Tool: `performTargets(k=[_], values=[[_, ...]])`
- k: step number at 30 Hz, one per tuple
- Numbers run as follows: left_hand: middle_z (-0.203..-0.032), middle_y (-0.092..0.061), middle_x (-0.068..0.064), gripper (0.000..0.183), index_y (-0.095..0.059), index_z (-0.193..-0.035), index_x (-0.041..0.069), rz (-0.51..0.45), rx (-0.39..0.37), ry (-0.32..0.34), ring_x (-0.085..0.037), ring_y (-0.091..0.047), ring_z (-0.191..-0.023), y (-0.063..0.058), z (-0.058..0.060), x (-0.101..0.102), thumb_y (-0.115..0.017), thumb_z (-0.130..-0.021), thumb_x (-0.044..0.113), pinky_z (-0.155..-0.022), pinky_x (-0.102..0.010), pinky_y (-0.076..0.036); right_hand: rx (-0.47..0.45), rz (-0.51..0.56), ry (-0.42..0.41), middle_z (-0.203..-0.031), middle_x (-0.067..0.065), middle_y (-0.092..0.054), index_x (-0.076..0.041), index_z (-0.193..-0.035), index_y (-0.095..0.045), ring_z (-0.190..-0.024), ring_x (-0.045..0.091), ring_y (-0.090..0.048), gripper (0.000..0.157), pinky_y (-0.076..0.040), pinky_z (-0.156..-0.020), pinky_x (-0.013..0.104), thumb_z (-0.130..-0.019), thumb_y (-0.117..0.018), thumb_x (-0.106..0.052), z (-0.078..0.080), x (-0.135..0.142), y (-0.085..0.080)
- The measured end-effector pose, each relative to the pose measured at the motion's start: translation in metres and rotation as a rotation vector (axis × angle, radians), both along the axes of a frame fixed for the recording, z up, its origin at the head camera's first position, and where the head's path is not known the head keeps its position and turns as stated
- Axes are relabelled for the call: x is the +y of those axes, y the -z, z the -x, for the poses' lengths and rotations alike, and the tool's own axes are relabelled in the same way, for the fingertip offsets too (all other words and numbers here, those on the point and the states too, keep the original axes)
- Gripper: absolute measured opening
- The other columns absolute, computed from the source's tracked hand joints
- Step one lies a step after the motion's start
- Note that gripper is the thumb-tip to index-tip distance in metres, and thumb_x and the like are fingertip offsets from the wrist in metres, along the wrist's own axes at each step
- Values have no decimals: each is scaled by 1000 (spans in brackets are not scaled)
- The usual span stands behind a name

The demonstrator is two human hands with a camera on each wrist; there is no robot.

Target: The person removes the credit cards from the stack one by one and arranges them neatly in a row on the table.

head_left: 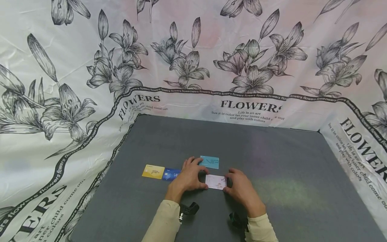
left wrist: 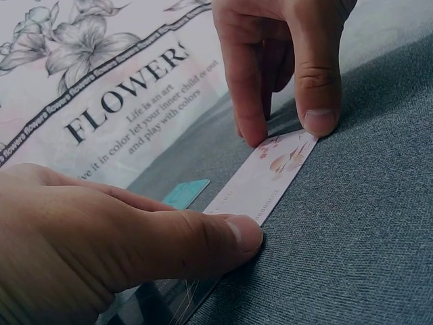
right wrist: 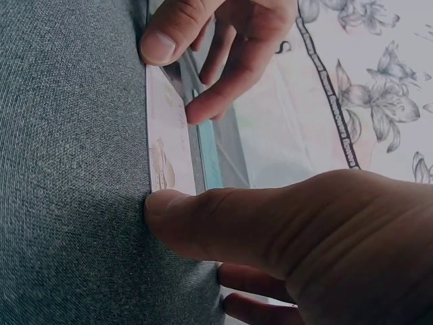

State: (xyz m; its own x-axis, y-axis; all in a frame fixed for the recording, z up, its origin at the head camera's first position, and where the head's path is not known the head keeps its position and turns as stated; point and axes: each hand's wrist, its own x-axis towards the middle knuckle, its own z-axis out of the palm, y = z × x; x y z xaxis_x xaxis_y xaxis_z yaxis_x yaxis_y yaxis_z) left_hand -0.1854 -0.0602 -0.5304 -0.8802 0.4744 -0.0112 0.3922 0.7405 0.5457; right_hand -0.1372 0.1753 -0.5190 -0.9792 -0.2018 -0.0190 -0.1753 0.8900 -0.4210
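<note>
A pale pink card (head_left: 216,182) with a reddish printed picture lies flat on the grey cloth, between both hands. My left hand (head_left: 188,175) grips its left end; in the left wrist view the thumb (left wrist: 243,232) presses the near corner. My right hand (head_left: 243,188) pinches the right end between thumb and fingers. Just beyond the pink card lies a teal card (head_left: 210,162) lettered VIP, partly behind the left fingers. Under the left hand shows part of a dark glossy card (left wrist: 154,301), mostly hidden.
Left of the left hand, a yellow card (head_left: 153,171) and a blue card (head_left: 171,174) lie side by side, the blue one partly covered by the hand. The grey tabletop (head_left: 290,161) is bordered by a white flower-printed cloth (head_left: 193,104) at the back and sides.
</note>
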Motion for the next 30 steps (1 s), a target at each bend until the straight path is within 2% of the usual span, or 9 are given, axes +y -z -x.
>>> performTargets(k=[4,9,15,21,30], values=[[-169,-48,-15,48,-81,-125,21,-15,11,7,-49,-29,-162,2,0,-1,-99,-82,34,-131,-73,-21,-7,7,1,-149,31,-62,4,-124,-78,-136,52,-61,42,-50,-115,65,-87,-92,-10,0,1,0],[-171,-47,-12,47,-80,-128,23,-30,-12,-12,-46,-27,-164,2,0,-3,-96,-85,35,-133,-69,-21,-5,37,-5,-148,31,-63,4,-126,-77,-135,52,-62,44,-50,-115,66,-88,-91,-12,0,3,0],[-170,-48,-11,48,-78,-131,24,-32,-8,-44,-44,-29,-164,0,4,-4,-94,-88,37,-131,-68,-29,9,69,-9,-145,32,-65,6,-127,-75,-134,52,-63,44,-51,-113,66,-89,-89,-13,3,7,-2],[-170,-47,-10,52,-76,-136,24,-39,-13,-55,-43,-29,-164,-3,8,-6,-92,-89,38,-130,-68,-30,6,75,-1,-145,31,-65,4,-126,-76,-134,51,-63,42,-51,-112,66,-91,-88,-14,5,9,-7],[-171,-46,-10,56,-75,-141,22,-58,4,-70,-43,-29,-164,-11,15,-10,-92,-90,38,-129,-69,-33,6,88,2,-149,33,-62,6,-134,-72,-137,54,-61,49,-50,-113,68,-94,-85,-20,15,8,-16]])
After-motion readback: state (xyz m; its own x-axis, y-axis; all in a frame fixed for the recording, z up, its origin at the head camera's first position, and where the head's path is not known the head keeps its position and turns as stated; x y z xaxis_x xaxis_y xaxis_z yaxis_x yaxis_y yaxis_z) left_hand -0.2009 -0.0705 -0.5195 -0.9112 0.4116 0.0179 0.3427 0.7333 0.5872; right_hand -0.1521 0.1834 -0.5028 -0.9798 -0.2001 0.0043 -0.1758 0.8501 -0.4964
